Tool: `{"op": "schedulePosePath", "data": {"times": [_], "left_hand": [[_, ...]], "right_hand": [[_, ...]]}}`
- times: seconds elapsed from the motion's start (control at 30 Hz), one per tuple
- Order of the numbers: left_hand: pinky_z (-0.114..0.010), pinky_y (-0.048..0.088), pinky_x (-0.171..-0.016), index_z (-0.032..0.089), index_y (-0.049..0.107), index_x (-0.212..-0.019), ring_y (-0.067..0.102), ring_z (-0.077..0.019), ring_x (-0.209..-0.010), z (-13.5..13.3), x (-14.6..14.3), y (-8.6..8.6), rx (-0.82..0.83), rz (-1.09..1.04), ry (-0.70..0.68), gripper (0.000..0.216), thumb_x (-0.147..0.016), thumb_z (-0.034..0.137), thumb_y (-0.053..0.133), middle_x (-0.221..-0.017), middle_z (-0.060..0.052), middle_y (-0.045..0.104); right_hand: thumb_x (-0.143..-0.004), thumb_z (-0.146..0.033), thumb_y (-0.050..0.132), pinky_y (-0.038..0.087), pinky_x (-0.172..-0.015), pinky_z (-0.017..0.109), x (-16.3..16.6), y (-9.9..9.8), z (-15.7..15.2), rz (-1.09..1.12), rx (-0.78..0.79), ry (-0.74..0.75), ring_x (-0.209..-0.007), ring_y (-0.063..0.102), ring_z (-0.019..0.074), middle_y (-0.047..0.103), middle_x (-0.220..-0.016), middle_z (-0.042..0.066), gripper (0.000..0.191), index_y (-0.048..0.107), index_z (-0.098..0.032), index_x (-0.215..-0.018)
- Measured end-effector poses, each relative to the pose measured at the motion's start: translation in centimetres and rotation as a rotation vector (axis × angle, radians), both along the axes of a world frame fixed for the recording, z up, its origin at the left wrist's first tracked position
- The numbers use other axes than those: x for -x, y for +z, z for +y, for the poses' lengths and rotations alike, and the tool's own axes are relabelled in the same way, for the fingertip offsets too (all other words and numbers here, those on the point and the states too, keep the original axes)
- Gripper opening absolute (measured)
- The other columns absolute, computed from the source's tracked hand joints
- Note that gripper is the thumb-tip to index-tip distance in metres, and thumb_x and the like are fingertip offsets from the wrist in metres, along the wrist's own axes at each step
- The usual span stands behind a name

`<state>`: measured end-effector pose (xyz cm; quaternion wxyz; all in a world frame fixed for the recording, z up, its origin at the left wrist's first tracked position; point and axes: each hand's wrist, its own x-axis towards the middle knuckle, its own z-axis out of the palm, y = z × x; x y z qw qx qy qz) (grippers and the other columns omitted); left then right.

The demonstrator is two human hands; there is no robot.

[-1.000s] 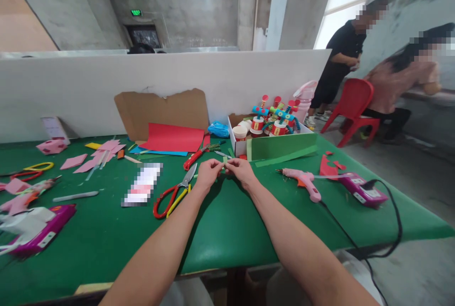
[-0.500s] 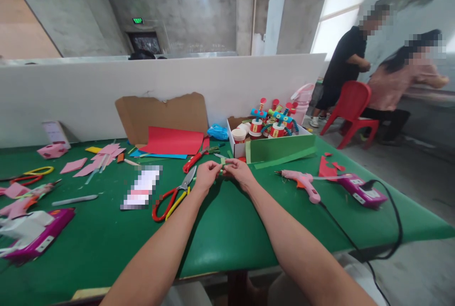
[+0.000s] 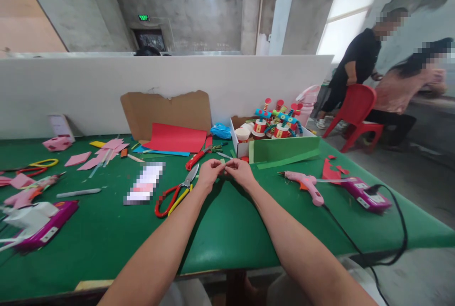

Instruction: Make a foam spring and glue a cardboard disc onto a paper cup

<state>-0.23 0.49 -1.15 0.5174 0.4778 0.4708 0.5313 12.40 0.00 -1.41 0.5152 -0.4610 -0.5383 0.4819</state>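
My left hand point(image 3: 209, 174) and my right hand point(image 3: 241, 173) meet over the green table, fingertips pinched together. Between them is a small light-green paper strip point(image 3: 222, 161), mostly covered by the fingers. Just left of my left hand lie scissors point(image 3: 175, 198) with one red and one yellow handle, blades pointing away from me. Past my fingers are a red-handled tool point(image 3: 196, 158) and a dark green coiled paper spring point(image 3: 215, 148).
A box point(image 3: 241, 148) of paper-cup figures point(image 3: 280, 130) stands behind a green paper sheet point(image 3: 284, 151). To the right lie a pink glue gun point(image 3: 304, 184) and a purple power strip point(image 3: 368, 196). Red paper point(image 3: 177, 137), pink scraps point(image 3: 110, 148) and a blurred-out flat item point(image 3: 145, 184) lie left.
My fingertips have drawn closer together, covering more of the green paper strip. The view has shifted slightly. In the background, the standing person's arm has lowered toward the red chair.
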Motion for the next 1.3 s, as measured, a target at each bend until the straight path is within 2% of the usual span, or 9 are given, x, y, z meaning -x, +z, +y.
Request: {"op": "schedulePosePath", "data": {"times": [0.13, 0.33, 0.43, 0.57, 0.77, 1.03, 1.17, 1.3], "left_hand": [[-0.021, 0.036, -0.048, 0.015, 0.056, -0.059, 0.047, -0.0069, -0.045, 0.1, 0.1, 0.0, 0.005, -0.015, 0.041, 0.040, -0.045, 0.041, 0.082, -0.050, 0.004, 0.054], [-0.023, 0.042, -0.055, 0.013, 0.064, -0.071, 0.053, -0.0083, -0.053, 0.0, 0.0, 0.2, 0.033, -0.134, 0.007, 0.046, -0.044, 0.044, 0.084, -0.061, 0.000, 0.063], [-0.022, 0.041, -0.053, 0.013, 0.065, -0.072, 0.051, -0.0074, -0.052, -0.2, -0.1, 0.3, 0.047, -0.133, -0.034, 0.047, -0.041, 0.042, 0.085, -0.059, 0.001, 0.061], [-0.022, 0.041, -0.053, 0.013, 0.063, -0.068, 0.051, -0.0074, -0.051, -0.3, -0.1, 0.3, 0.063, -0.140, -0.065, 0.046, -0.042, 0.043, 0.085, -0.059, 0.002, 0.060], [-0.021, 0.040, -0.050, 0.013, 0.061, -0.064, 0.048, -0.0067, -0.047, -0.3, 0.0, 0.3, 0.043, -0.069, -0.076, 0.042, -0.046, 0.045, 0.083, -0.052, 0.004, 0.056], [-0.023, 0.044, -0.052, 0.011, 0.065, -0.069, 0.055, -0.0088, -0.051, -0.3, 0.0, 0.1, 0.140, -0.105, -0.100, 0.040, -0.045, 0.034, 0.086, -0.058, -0.001, 0.062], [-0.023, 0.044, -0.052, 0.011, 0.065, -0.068, 0.055, -0.0086, -0.050, -0.2, 0.0, 0.0, 0.135, -0.067, -0.087, 0.036, -0.049, 0.034, 0.085, -0.058, -0.001, 0.061], [-0.022, 0.042, -0.051, 0.011, 0.065, -0.068, 0.054, -0.0084, -0.049, -0.2, -0.1, 0.0, 0.129, -0.078, -0.098, 0.031, -0.051, 0.030, 0.084, -0.056, 0.000, 0.061]], "right_hand": [[-0.057, -0.024, 0.073, 0.049, -0.055, 0.025, 0.1, 0.1, 0.0, 0.003, 0.007, 0.016, -0.050, 0.060, 0.0119, 0.064, -0.054, -0.002, 0.015, 0.062, -0.017, -0.065], [-0.050, -0.026, 0.083, 0.054, -0.063, 0.028, -0.1, 0.1, 0.0, 0.345, 0.171, -0.067, -0.054, 0.062, 0.0124, 0.065, -0.057, -0.002, 0.031, 0.061, -0.017, -0.070], [-0.047, -0.023, 0.085, 0.054, -0.063, 0.026, -0.2, 0.2, 0.0, 0.394, 0.204, -0.099, -0.053, 0.061, 0.0097, 0.066, -0.060, -0.002, 0.031, 0.065, -0.016, -0.071], [-0.046, -0.021, 0.086, 0.053, -0.062, 0.025, -0.5, 0.3, 0.0, 0.376, 0.212, -0.058, -0.053, 0.061, 0.0092, 0.067, -0.062, -0.001, 0.032, 0.067, -0.014, -0.070], [-0.050, -0.029, 0.085, 0.054, -0.059, 0.025, -0.8, 0.5, 0.1, 0.311, 0.208, -0.031, -0.050, 0.057, 0.0091, 0.063, -0.055, -0.002, 0.028, 0.067, -0.015, -0.065], [-0.053, -0.031, 0.082, 0.050, -0.056, 0.025, -1.1, 0.6, 0.2, 0.076, 0.100, -0.051, -0.048, 0.056, 0.0099, 0.061, -0.051, -0.003, 0.023, 0.066, -0.016, -0.061], [-0.053, -0.031, 0.081, 0.050, -0.056, 0.026, -1.1, 0.6, 0.2, 0.101, 0.132, -0.052, -0.048, 0.056, 0.0103, 0.062, -0.051, -0.002, 0.023, 0.066, -0.015, -0.062], [-0.052, -0.031, 0.081, 0.050, -0.057, 0.026, -1.2, 0.6, 0.3, 0.088, 0.085, -0.050, -0.048, 0.056, 0.0102, 0.061, -0.052, -0.003, 0.023, 0.065, -0.016, -0.061]]}}
